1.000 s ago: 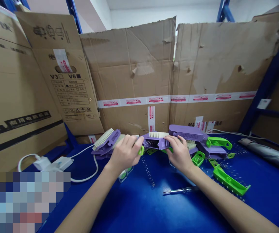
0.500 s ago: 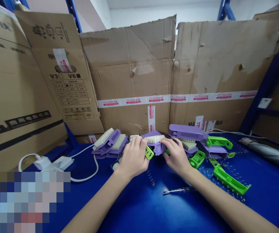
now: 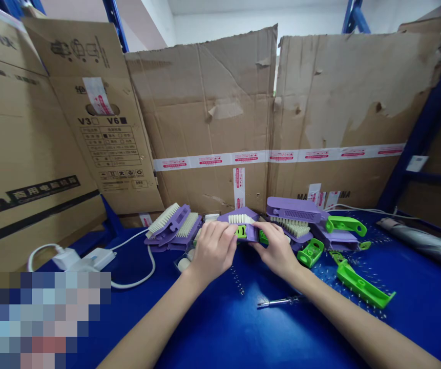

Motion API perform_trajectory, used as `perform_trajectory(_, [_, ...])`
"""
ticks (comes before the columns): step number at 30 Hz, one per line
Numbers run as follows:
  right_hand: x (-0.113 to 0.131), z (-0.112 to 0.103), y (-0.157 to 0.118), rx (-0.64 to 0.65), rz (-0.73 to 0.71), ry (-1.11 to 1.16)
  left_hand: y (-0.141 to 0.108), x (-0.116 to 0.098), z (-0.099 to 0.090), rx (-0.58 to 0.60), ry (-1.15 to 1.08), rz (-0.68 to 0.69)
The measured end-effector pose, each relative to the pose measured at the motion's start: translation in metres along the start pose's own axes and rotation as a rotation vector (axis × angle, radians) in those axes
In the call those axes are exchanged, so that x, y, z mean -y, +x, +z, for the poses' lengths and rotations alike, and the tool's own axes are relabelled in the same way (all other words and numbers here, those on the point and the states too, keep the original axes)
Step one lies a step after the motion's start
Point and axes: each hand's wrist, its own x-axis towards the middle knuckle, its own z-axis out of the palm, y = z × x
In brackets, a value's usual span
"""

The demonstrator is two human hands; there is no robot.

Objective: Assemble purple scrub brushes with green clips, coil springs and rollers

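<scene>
- Two-handed hold: left hand (image 3: 213, 247) pinches a green slotted piece (image 3: 240, 231) at the front of the purple brush body (image 3: 252, 233); right hand (image 3: 276, 247) grips the body's right end.
- Body's at back of blue bench (image 3: 220, 330), bristles up.
- Looks like seating the green piece; next calls for squaring it, right hand steady.
- Screwdriver (image 3: 278, 303) lies nearer.

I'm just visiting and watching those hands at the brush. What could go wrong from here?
The green part in the left hand might slip or sit crooked against the purple brush, which the right hand grips at its end.
The spring lies loose near the left hand and could be swept aside.
The screwdriver, partly hidden by the right forearm, might get knocked.
</scene>
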Motion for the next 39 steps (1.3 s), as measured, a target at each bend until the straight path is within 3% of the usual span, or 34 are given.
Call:
perform_trajectory(14, [-0.001, 0.006, -0.003, 0.024, 0.172, 0.154, -0.003, -0.005, 0.001, 0.051, 0.109, 0.102])
perform_trajectory(20, [0.003, 0.004, -0.001, 0.053, 0.218, 0.262, -0.008, -0.006, 0.004, -0.040, 0.105, 0.040])
perform_trajectory(25, [0.001, 0.004, -0.002, 0.050, 0.213, 0.269, -0.004, -0.010, 0.003, 0.057, 0.023, -0.024])
perform_trajectory(39, [0.011, 0.000, 0.001, 0.118, 0.208, 0.391, 0.002, -0.012, -0.002, 0.123, -0.133, -0.094])
